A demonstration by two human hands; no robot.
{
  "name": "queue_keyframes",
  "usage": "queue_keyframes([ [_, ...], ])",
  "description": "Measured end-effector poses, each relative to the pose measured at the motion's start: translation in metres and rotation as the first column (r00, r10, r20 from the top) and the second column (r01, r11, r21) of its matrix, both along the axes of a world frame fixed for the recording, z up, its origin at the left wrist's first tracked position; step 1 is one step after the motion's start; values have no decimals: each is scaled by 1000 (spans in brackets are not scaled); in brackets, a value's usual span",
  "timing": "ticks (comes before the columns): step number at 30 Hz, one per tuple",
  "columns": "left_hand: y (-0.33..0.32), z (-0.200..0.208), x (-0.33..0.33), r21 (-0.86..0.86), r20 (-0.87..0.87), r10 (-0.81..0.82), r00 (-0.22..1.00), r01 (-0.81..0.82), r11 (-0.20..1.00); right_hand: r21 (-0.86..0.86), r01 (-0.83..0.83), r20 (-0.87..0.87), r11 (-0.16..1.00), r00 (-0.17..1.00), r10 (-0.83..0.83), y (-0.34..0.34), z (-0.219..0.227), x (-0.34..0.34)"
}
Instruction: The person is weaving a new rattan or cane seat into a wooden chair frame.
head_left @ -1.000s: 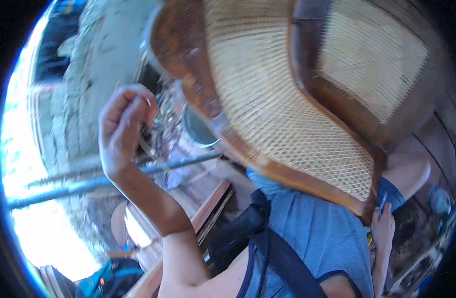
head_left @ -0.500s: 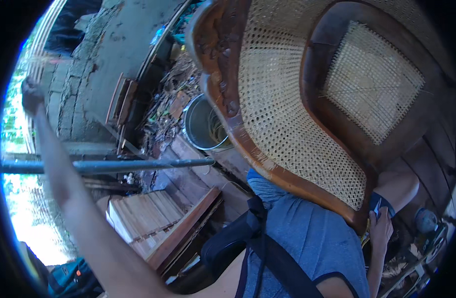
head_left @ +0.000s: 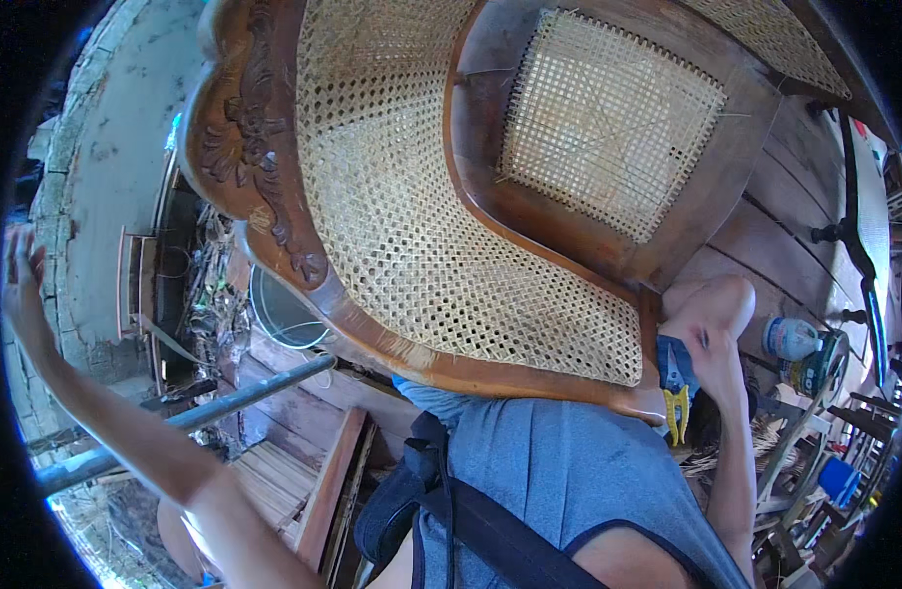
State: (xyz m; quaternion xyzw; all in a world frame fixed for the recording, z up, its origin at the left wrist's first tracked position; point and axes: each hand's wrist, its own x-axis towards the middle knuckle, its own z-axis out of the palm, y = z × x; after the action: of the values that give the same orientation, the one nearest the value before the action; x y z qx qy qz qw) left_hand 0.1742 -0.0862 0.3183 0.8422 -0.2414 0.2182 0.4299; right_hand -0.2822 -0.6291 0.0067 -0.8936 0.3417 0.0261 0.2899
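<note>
A carved wooden chair with woven cane [head_left: 441, 255] leans across my lap, its cane seat panel [head_left: 608, 128] facing me with loose strands sticking out at the edges. My left hand [head_left: 21, 275] is stretched far out to the left, its fingers extended, near the grey wall. I see nothing in it. On my right thigh, beside the chair's lower corner, lies a pair of yellow-handled pliers [head_left: 678, 414], grey jaws pointing away from me. Just right of the pliers, my right hand [head_left: 704, 358] is by my knee, its fingers smeared by motion.
A metal pipe [head_left: 245, 395] runs under my left arm. A bucket [head_left: 284, 304] stands behind the chair's edge, near stacked wooden slats [head_left: 265, 491]. To the right are a plastic bottle [head_left: 793, 338] and several chair frames. Wooden boards [head_left: 765, 226] form the floor.
My view has swung right, shifting the chair leftward in it. The right hand has let go of the pliers, which now lie on my thigh. The left hand's fingers have opened out.
</note>
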Motion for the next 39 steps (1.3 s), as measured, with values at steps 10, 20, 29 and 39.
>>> queue_keyframes([
  [10,-376,-455,-56,416,-589,-41,807,347,841,41,-317,6,948,948,317,20,-119,288],
  [20,-395,-533,-81,-10,-636,40,771,-60,998,-142,-500,-154,855,864,480,29,-167,363],
  [29,-404,-543,-87,-74,-615,22,788,-85,994,-246,-733,-314,634,679,663,27,-166,357],
  [39,-402,-556,-86,-47,-749,86,657,-183,982,-101,-458,20,883,886,463,25,-173,350],
])
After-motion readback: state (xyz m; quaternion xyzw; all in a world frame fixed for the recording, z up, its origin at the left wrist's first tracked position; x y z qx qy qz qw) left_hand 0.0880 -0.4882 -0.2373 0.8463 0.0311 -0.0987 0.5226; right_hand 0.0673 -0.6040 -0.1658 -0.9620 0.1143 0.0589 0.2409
